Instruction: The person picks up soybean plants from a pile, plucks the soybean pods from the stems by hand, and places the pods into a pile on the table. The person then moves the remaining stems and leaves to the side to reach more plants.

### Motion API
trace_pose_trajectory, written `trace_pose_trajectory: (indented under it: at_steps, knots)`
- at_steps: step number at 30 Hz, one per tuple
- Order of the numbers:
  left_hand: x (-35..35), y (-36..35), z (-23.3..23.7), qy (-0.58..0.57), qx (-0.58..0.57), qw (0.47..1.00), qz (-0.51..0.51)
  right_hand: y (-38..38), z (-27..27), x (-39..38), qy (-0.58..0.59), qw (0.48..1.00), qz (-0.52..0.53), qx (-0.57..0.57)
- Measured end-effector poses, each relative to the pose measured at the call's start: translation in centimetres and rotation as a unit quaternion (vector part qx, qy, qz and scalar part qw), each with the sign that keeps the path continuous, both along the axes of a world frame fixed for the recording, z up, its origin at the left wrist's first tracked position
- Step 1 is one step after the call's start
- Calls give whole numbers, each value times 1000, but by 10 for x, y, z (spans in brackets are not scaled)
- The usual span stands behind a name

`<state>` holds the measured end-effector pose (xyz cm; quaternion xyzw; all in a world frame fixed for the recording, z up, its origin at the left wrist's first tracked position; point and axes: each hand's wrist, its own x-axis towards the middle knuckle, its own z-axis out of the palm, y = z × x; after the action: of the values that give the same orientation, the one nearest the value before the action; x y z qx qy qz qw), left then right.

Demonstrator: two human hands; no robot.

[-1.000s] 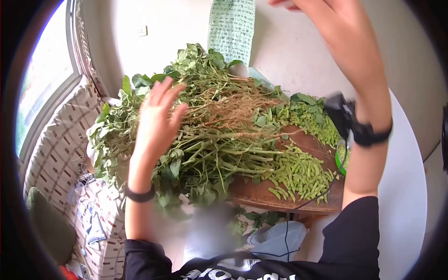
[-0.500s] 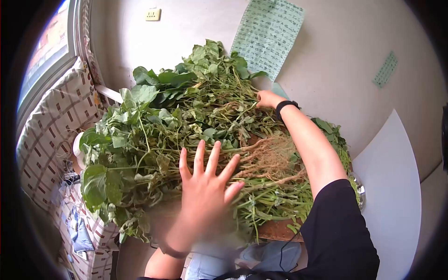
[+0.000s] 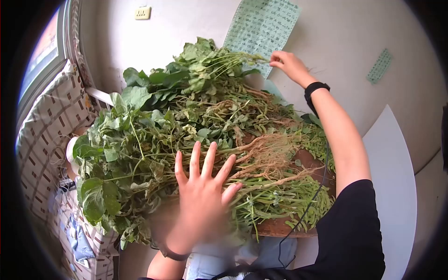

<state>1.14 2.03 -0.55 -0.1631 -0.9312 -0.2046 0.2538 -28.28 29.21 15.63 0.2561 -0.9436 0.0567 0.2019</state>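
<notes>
A heap of uprooted bean plants (image 3: pixel 149 135) with green, partly wilted leaves covers a brown wooden table (image 3: pixel 277 227). My left hand (image 3: pixel 200 184) is spread flat, fingers apart, over the stems at the front of the heap. At the back right, my right hand (image 3: pixel 287 64) pinches the stem end of a leafy bean plant (image 3: pixel 228 61), whose stems are raised above the others. Bare tan roots (image 3: pixel 268 151) lie to the right of my left fingers. Green pods (image 3: pixel 312 205) are piled along the table's right side.
A checked sofa (image 3: pixel 51 116) stands on the left below a window. Green written sheets (image 3: pixel 261 32) hang on the wall behind. A white panel (image 3: pixel 389 186) rises at the right. A black cable (image 3: pixel 305 212) runs down over the table's front edge.
My right hand has moved up and to the right, lifting the stems of a bean plant off the heap. My left hand stays almost in place.
</notes>
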Motion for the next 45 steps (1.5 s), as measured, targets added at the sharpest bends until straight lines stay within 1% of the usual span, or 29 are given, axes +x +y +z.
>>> trace_pose_trajectory:
  at_steps: [2, 5, 8, 11, 12, 14, 15, 17, 18, 19, 21, 23, 25, 26, 27, 28, 29, 31, 32, 33, 34, 35, 37, 38, 39, 41, 42, 43, 45]
  knots:
    - [1, 0, 1, 12, -3, 1000, 2, 3, 37, 26, 120, 992, 2, 44]
    - [3, 2, 1, 24, -6, 1000, 2, 18, 97, 78, 198, 980, -14, 25]
    - [5, 5, -1, 52, -15, 998, 12, 34, 143, 159, 228, 973, -39, -3]
    - [10, 8, 5, 81, -22, 996, 16, 60, 163, 247, 261, 963, -8, 63]
    - [12, 10, 7, 88, -19, 996, 5, 71, 162, 276, 266, 962, -24, 58]
    - [31, 13, 15, 158, 20, 987, -5, 88, 157, 340, 351, 919, 19, 177]
    - [43, 14, 21, 201, 39, 979, -8, 94, 156, 374, 349, 921, 0, 173]
    - [62, 13, 19, 234, 219, 946, -50, 106, 154, 440, 372, 898, 17, 235]
    - [91, 17, 38, 191, 428, 871, -150, 123, 142, 487, 356, 905, -19, 233]
    - [109, 34, 61, 154, 476, 853, -152, 124, 138, 505, 383, 887, 22, 257]
    - [140, 67, 99, 121, 378, 872, -286, 119, 123, 526, 429, 846, 110, 295]
    - [165, 124, 113, 8, 365, 822, -438, 115, 94, 535, 474, 795, 203, 319]
    - [182, 170, 107, -124, 347, 756, -540, 120, 48, 530, 470, 817, 229, 244]
    - [183, 183, 99, -209, 343, 713, -575, 117, 24, 534, 470, 830, 211, 216]
    - [184, 194, 89, -288, 341, 662, -602, 111, 8, 543, 497, 821, 208, 188]
    - [183, 202, 69, -335, 361, 628, -602, 110, -11, 557, 451, 868, 135, 160]
    - [190, 202, 58, -346, 383, 633, -577, 109, -35, 571, 402, 904, 60, 132]
    - [202, 195, 44, -392, 432, 647, -491, 97, -91, 588, 426, 898, -37, -101]
    - [206, 195, 36, -359, 457, 658, -480, 87, -118, 595, 359, 903, -74, -226]
    - [208, 194, 31, -361, 458, 662, -470, 74, -140, 600, 195, 893, -84, -397]
    - [209, 194, 27, -338, 477, 679, -444, 62, -152, 604, 100, 900, -125, -406]
    - [210, 192, 24, -317, 491, 696, -418, 52, -163, 603, 67, 890, -116, -435]
    - [210, 188, 19, -326, 493, 692, -414, 41, -172, 596, 133, 920, -103, -355]
    - [211, 188, 17, -331, 490, 690, -418, 42, -180, 585, 217, 923, -93, -303]
    - [212, 187, 16, -336, 487, 686, -423, 42, -185, 584, 213, 922, -91, -309]
    - [208, 183, 11, -355, 508, 676, -398, 40, -189, 584, 159, 904, -82, -388]
    - [204, 180, 7, -327, 534, 676, -389, 38, -194, 585, 135, 892, -70, -426]
    - [200, 178, 4, -298, 559, 674, -380, 35, -200, 586, 132, 891, -66, -428]
    - [201, 174, 1, -311, 576, 671, -348, 28, -212, 587, 168, 879, -37, -445]
